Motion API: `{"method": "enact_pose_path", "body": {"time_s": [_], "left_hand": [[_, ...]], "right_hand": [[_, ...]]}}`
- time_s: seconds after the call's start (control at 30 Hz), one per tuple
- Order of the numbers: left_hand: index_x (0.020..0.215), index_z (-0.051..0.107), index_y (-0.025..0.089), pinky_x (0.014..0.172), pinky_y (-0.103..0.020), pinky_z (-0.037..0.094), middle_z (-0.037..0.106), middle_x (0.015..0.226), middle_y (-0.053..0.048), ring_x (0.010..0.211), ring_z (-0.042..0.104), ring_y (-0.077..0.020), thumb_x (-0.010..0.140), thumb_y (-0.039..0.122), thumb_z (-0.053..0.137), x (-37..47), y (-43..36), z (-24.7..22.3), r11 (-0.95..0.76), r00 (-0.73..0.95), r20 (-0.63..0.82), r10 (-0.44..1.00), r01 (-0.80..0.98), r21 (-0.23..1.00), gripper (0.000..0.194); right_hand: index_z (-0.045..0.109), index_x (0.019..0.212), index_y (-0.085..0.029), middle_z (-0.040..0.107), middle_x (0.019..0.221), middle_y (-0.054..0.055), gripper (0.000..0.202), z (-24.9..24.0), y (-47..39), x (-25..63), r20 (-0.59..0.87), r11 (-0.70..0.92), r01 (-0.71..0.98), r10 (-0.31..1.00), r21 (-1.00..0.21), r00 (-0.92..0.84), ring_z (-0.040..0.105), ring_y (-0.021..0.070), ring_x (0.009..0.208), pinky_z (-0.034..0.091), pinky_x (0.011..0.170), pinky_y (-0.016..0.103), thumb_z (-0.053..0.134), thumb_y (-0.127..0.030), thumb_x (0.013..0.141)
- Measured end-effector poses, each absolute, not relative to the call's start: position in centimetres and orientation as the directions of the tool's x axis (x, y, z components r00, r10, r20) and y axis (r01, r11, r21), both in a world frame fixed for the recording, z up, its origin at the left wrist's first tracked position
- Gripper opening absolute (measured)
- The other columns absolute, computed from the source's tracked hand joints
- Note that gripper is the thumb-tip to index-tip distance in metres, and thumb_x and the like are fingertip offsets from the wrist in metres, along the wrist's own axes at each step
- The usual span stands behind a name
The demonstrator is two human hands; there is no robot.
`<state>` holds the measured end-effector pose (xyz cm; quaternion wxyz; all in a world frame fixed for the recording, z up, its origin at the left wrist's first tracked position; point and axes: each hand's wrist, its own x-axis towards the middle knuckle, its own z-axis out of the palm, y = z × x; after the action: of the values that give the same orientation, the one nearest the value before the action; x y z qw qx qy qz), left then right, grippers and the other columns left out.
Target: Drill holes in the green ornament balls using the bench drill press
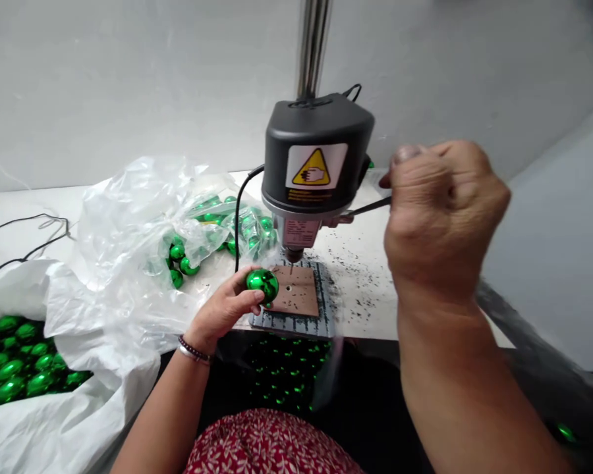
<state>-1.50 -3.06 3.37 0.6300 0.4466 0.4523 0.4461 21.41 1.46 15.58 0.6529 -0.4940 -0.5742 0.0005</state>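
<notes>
A shiny green ball [261, 286] is held in my left hand [227, 304], at the left edge of a brown board [304, 294]. The board lies on the grey slotted base [326, 309] of a drill press [319, 158] and has a small hole. The drill bit [291, 268] points down above the board, to the right of the ball and apart from it. My right hand [437, 217] is closed round the end of the black lever [370, 207] on the press's right side.
Clear plastic bags [128, 217] with green balls lie behind and left. A white sack [103, 401] of green balls stands at the lower left. Dark shavings dot the white table [370, 243]. More green balls [286, 375] sit below its front edge.
</notes>
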Motion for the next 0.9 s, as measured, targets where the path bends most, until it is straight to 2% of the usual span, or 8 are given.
{"method": "enact_pose_path", "body": {"time_s": [0.1,0.2,0.27,0.37,0.47,0.67,0.9], "left_hand": [[0.117,0.061,0.02,0.071,-0.029,0.053,0.065,0.104,-0.004,0.086,0.065,-0.0178,0.068,0.04,0.086,0.5,-2.1,1.8,0.254,0.137,-0.237,0.962,-0.126,0.959,0.059],[0.114,0.061,0.019,0.088,-0.036,0.055,0.067,0.102,-0.004,0.096,0.065,-0.0203,0.069,0.036,0.085,1.5,-0.9,0.6,0.123,0.02,-0.126,0.992,0.1,0.987,0.054],[0.122,0.063,0.018,0.103,-0.041,0.051,0.071,0.113,-0.008,0.107,0.065,-0.0238,0.071,0.038,0.084,1.8,-0.2,0.0,0.036,-0.017,-0.033,0.999,0.264,0.964,0.059],[0.14,0.059,0.018,0.115,-0.044,0.044,0.068,0.137,-0.013,0.127,0.062,-0.0292,0.078,0.041,0.08,2.2,0.5,-0.5,0.02,-0.038,-0.005,0.999,0.405,0.914,0.07],[0.145,0.058,0.017,0.115,-0.043,0.045,0.071,0.136,-0.011,0.129,0.063,-0.0295,0.083,0.041,0.075,2.5,0.8,-0.6,0.04,-0.03,-0.03,0.999,0.477,0.878,0.068],[0.134,0.065,0.019,0.107,-0.041,0.051,0.076,0.12,-0.006,0.116,0.068,-0.0272,0.082,0.032,0.075,3.1,0.7,-0.7,-0.031,0.005,0.034,0.999,0.57,0.821,0.054],[0.128,0.067,0.021,0.111,-0.045,0.049,0.073,0.131,-0.01,0.123,0.066,-0.0296,0.075,0.019,0.081,3.7,0.4,-1.9,-0.194,0.067,0.206,0.976,0.693,0.695,0.055]], "right_hand": [[0.049,0.073,-0.013,0.042,0.065,-0.005,0.039,15.4,1.3,21.4,0.749,0.511,0.567,0.568,-0.646,0.341,0.041,0.0,0.065,0.032,0.067,0.02,0.048,-0.039,0.102],[0.048,0.073,-0.013,0.043,0.066,-0.006,0.039,15.5,1.1,21.3,0.752,0.527,0.555,0.569,-0.644,0.332,0.038,-0.0014,0.064,0.03,0.067,0.019,0.047,-0.041,0.101],[0.047,0.072,-0.014,0.042,0.065,-0.006,0.036,15.7,1.0,21.1,0.744,0.543,0.521,0.576,-0.659,0.34,0.037,-0.002,0.062,0.029,0.066,0.017,0.048,-0.037,0.1],[0.041,0.069,-0.015,0.037,0.061,-0.008,0.032,16.3,0.8,20.9,0.712,0.541,0.47,0.601,-0.697,0.364,0.034,-0.0025,0.06,0.028,0.065,0.015,0.049,-0.028,0.097],[0.037,0.067,-0.017,0.032,0.06,-0.009,0.032,16.8,0.6,20.9,0.7,0.531,0.464,0.61,-0.709,0.371,0.03,-0.0022,0.059,0.027,0.064,0.014,0.051,-0.023,0.095],[0.034,0.067,-0.018,0.027,0.061,-0.007,0.034,16.9,0.5,20.9,0.69,0.533,0.447,0.627,-0.719,0.361,0.027,-0.0017,0.06,0.028,0.067,0.013,0.049,-0.027,0.095],[0.033,0.069,-0.019,0.027,0.061,-0.008,0.034,16.5,0.8,21.2,0.746,0.599,0.45,0.584,-0.662,0.32,0.024,-0.0005,0.059,0.03,0.061,0.011,0.051,-0.03,0.095]]}}
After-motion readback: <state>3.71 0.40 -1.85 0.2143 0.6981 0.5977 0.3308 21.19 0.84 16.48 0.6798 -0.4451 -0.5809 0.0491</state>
